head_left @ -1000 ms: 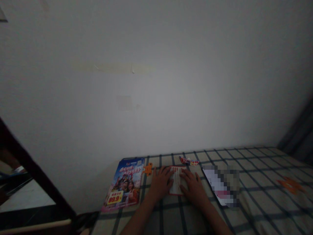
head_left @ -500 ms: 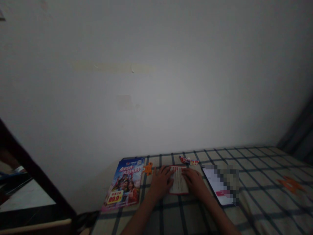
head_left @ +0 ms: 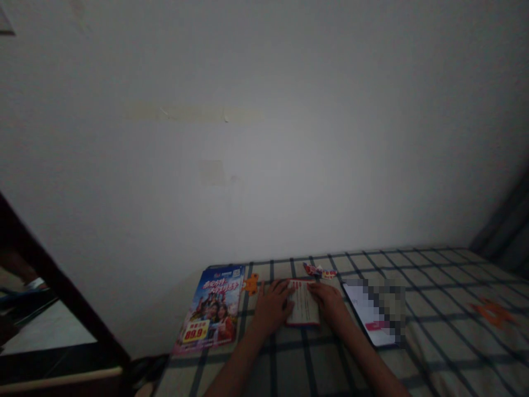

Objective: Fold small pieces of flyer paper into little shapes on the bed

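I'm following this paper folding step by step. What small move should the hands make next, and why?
Probably slide the right hand along the paper's right edge to press it down. Both hands lie flat on the red-bordered paper on the checked sheet, the left hand pinning its left side.

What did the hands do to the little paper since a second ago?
The right hand slid off the small red-edged white paper toward its right edge, uncovering more print. The left hand stayed pressed on its left side. The colourful flyer, checked bedsheet and small folded red-and-white paper piece stayed put.
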`<state>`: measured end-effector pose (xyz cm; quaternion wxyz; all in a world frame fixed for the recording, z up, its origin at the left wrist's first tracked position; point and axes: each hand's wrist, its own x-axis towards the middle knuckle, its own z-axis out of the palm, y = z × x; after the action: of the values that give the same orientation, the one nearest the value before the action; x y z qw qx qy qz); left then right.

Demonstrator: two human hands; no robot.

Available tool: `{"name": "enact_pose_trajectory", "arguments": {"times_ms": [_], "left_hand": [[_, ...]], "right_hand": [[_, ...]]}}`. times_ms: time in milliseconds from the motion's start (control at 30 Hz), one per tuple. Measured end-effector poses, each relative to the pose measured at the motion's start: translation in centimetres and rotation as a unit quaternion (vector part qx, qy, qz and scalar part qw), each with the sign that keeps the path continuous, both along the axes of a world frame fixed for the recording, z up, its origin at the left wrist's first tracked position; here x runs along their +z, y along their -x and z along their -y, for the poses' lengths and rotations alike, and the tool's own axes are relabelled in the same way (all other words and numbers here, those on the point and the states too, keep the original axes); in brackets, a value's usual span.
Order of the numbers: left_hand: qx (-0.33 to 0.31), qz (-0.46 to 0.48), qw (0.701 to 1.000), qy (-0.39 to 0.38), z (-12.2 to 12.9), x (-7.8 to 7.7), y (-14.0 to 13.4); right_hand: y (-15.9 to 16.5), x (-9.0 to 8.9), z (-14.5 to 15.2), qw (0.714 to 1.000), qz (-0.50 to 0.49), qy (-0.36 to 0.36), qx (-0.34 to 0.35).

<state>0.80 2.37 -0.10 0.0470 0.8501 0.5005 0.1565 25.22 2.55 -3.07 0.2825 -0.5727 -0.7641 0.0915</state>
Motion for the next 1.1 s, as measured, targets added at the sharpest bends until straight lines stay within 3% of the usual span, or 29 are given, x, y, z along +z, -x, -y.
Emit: {"name": "enact_pose_trajectory", "arguments": {"times_ms": [467, 1100], "left_hand": [[-0.004, -0.003, 1.0, 0.008, -0.3, 0.0, 0.3], [-0.008, -0.007, 1.0, 0.009, 0.1, 0.4, 0.4]], "right_hand": [[-1.1, 1.8, 2.1, 0.982, 0.101, 0.15, 0.06], [-1.7, 2.5, 5.9, 0.987, 0.058, 0.139, 0.057]]}}
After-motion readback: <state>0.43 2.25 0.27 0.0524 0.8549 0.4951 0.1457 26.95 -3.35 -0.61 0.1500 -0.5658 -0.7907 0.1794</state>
